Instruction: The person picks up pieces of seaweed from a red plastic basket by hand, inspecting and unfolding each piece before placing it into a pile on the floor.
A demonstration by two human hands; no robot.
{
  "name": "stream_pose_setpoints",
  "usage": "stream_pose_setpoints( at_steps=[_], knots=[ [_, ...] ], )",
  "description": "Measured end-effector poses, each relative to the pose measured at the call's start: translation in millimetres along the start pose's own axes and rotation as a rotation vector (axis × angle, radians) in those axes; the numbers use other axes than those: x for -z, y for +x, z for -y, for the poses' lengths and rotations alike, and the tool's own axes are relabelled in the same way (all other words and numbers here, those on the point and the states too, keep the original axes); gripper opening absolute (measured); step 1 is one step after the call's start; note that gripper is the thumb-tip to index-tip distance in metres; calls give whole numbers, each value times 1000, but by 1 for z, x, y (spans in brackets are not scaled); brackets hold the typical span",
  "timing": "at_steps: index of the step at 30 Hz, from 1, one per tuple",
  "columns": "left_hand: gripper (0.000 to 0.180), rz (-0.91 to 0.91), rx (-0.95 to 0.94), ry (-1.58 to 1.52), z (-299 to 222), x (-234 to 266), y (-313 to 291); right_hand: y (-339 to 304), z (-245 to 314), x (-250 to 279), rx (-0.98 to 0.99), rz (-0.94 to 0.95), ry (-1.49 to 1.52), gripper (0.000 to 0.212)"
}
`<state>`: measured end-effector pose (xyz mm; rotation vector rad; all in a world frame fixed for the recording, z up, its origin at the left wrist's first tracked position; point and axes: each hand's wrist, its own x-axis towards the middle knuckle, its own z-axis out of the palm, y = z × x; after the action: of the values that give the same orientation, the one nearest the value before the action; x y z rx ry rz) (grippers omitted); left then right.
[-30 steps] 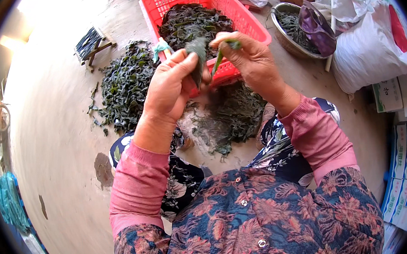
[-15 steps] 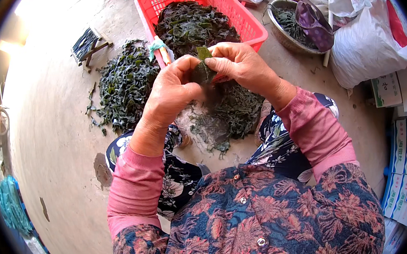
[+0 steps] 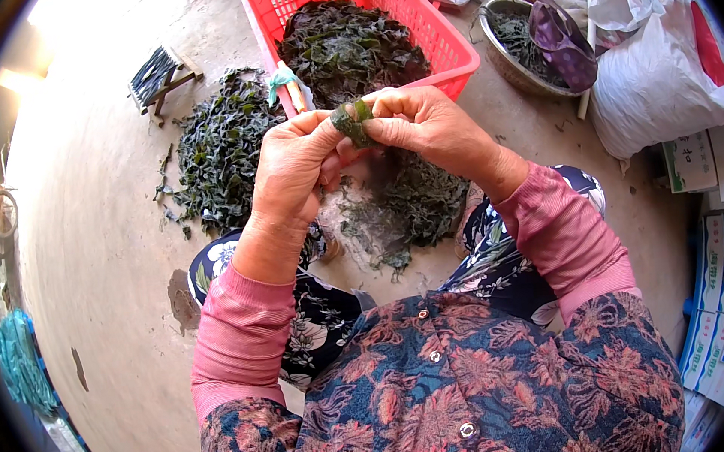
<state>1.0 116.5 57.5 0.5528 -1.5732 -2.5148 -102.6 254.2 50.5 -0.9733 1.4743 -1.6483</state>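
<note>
The concrete floor (image 3: 108, 274) fills most of the view, with the person sitting low over it. A red basket (image 3: 449, 42) stands ahead, heaped with dark leaves. To its left lies a loose heap of leaves (image 3: 222, 152) on the floor, and a smaller scatter of scraps (image 3: 412, 209) sits just below the hands. At the right are a white sack (image 3: 668, 87) and a metal bowl (image 3: 520, 66) with a purple cloth in it. A small wooden stool (image 3: 155, 76) stands well apart at the upper left.

The left hand (image 3: 293, 176) and right hand (image 3: 431, 125) meet in front of the basket, fingers of both pinched narrowly on one small folded green leaf (image 3: 353, 122), held in the air between the thumbs.

The leaf looks thin and soft; pulling the two pinches apart too hard would likely tear it unevenly, and a loose hold could drop it into the scraps below, where it would be hard to pick out again.

Most of the leaf is covered by the fingertips, so its shape and stem cannot be made out. A pale-handled thing wrapped in green by the basket's edge is too unclear to name, and the stacked boxes at the right are cut off by the rim.
</note>
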Motion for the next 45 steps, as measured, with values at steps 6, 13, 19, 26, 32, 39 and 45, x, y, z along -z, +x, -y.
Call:
stream_pose_setpoints(
  at_steps=[6,13,19,26,32,39,45],
  knots=[
    [22,83,28,153,-1,-2,-2,-1,-6,5,124,4,-267,18],
    [13,-104,-61,122,-4,17,1,1,-9,14,-26,-174,-134,18],
    [12,-304,-214,73,-26,59,3,2,-13,37,3,-383,-36,18],
    [49,-477,-423,12,-70,88,-13,10,6,54,106,-590,57,13],
    [39,-223,-381,18,-60,36,-25,41,-4,93,46,-554,-105,14],
    [32,208,-170,415,-44,2,-34,84,-54,155,-149,-421,-378,17],
    [42,473,-458,953,-48,8,-34,137,-112,175,-387,-341,-788,24]
  ],
)
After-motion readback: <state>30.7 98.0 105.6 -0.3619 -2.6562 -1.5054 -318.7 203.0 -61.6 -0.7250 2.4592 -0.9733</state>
